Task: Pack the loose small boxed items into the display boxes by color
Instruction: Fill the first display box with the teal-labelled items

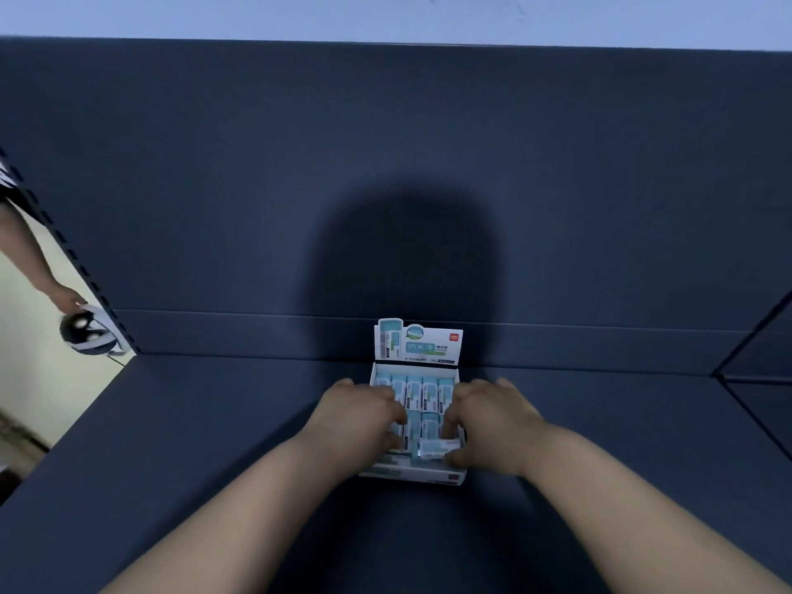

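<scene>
Seating teal box [439, 448] at display box [411, 473] front: your right hand [493, 426] pinches it; left hand [360, 418] braces packed row [422, 394], grip unclear.

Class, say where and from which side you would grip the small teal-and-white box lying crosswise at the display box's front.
Best from above, pinching the small teal-and-white box across its long edges: it lies flat, and the front wall of the white cardboard display box blocks low approaches.

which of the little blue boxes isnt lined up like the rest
The small box at the front right of the display box: it lies crosswise, pinched by the right hand, while the other boxes sit in lengthwise rows.
</scene>
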A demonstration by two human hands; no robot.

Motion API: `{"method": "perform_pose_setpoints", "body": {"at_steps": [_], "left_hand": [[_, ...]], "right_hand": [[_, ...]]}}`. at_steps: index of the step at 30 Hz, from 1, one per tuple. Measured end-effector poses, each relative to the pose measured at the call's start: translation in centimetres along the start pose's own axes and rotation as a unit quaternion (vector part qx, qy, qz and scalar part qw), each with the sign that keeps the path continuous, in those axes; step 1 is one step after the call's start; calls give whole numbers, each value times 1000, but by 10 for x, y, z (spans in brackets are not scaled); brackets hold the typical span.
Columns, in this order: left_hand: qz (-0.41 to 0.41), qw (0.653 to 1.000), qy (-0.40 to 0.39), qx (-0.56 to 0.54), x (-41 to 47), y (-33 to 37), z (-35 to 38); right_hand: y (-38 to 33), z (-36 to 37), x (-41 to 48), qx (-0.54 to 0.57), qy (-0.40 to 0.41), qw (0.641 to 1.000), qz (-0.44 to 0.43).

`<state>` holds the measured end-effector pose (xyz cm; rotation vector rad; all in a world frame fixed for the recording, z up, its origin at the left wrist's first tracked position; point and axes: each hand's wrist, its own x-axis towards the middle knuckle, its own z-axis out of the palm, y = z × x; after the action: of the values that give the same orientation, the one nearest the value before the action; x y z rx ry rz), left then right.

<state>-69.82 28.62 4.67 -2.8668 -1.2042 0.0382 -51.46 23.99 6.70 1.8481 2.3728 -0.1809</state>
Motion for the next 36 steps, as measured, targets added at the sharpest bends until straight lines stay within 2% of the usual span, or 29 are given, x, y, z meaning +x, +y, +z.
{"method": "perform_pose_setpoints", "body": {"at_steps": [16, 24, 36], "left_hand": [[-36, 997, -51, -36, -4, -9, 3], [-78, 982, -103, -138, -2, -8, 3], [-107, 978, -142, -111, 1, 0, -2]], "right_hand": [[-10, 7, 14, -37, -79, 995, 53], [-14, 11, 12, -28, -66, 996, 59], [-14, 14, 10, -24, -49, 997, 60]]}}
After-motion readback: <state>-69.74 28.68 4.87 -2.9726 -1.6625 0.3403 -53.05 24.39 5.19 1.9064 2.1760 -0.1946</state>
